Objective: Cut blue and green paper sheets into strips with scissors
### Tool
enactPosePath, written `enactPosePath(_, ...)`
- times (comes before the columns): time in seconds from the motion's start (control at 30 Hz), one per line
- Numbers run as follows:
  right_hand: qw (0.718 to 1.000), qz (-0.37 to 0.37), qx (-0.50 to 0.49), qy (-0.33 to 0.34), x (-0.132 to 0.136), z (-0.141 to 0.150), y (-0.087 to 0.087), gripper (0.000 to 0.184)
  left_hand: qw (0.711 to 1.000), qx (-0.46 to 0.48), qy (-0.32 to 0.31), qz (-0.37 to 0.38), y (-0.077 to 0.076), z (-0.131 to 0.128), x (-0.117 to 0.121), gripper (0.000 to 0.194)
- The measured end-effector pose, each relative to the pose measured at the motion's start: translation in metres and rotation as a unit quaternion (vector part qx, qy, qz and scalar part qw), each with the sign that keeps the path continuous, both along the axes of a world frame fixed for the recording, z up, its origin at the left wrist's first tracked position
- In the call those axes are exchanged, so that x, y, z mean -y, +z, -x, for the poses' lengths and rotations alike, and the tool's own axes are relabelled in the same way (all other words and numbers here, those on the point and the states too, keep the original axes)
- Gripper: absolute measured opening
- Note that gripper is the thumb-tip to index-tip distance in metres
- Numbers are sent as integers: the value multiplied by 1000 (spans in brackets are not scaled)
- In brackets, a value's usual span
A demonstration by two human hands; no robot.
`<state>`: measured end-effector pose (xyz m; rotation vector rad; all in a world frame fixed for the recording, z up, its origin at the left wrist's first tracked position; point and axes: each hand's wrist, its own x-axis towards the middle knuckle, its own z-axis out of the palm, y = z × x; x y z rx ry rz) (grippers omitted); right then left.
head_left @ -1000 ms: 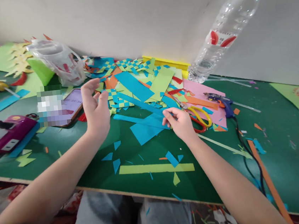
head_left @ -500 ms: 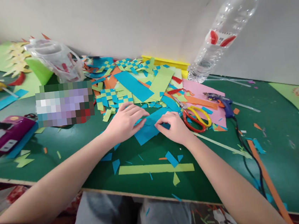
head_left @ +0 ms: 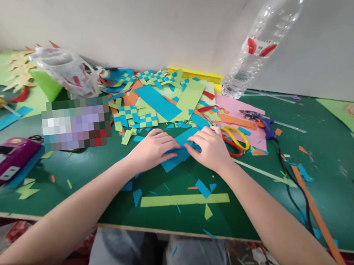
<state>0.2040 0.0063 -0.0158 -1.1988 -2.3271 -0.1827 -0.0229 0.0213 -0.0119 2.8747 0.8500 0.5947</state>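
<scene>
My left hand and my right hand are close together over blue paper at the middle of the table. Between them runs a narrow blue paper strip; both hands have thumb and bent fingers closed on it, one at each side. Under the strip lies a wider blue paper sheet, its lower corner showing below my left fingers. The strip's ends are hidden by my hands. Just right of my right hand lie scissors with one yellow and one red handle.
Behind my hands is a heap of woven blue-and-green paper pieces. A plastic bottle leans against the wall. A blue glue gun lies at right on pink paper, a purple power strip at left. A green strip lies in front.
My left hand has come down from its raised place at the left to the blue paper beside my right hand. My right hand has stayed near its place, its fingers now lower on the strip.
</scene>
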Motion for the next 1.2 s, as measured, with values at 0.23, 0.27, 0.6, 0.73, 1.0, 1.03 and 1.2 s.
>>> enactPosePath(0.23,995,-3,18,-95,-10,-18,5,29,999,-19,-11,-40,-6,2,-4,19)
enactPosePath(0.27,991,12,25,-128,-11,-22,7,28,999,-22,-11,-39,-6,2,-4,19)
enactPosePath(0.6,915,140,155,-346,-15,-55,23,40,999,-17,-3,-31,-4,-1,-1,23)
enactPosePath(0.73,909,171,169,-341,-15,-57,22,43,999,-16,-7,-30,-4,-2,-1,24)
enactPosePath(1.0,904,214,185,-319,-18,-68,28,32,999,-22,-23,-32,-6,0,-2,21)
enactPosePath(1.03,905,213,188,-316,-18,-69,28,30,999,-22,-25,-34,-6,-1,-2,22)
enactPosePath(1.2,922,189,149,-304,-13,-70,20,31,999,-17,-25,-41,-5,-2,-1,22)
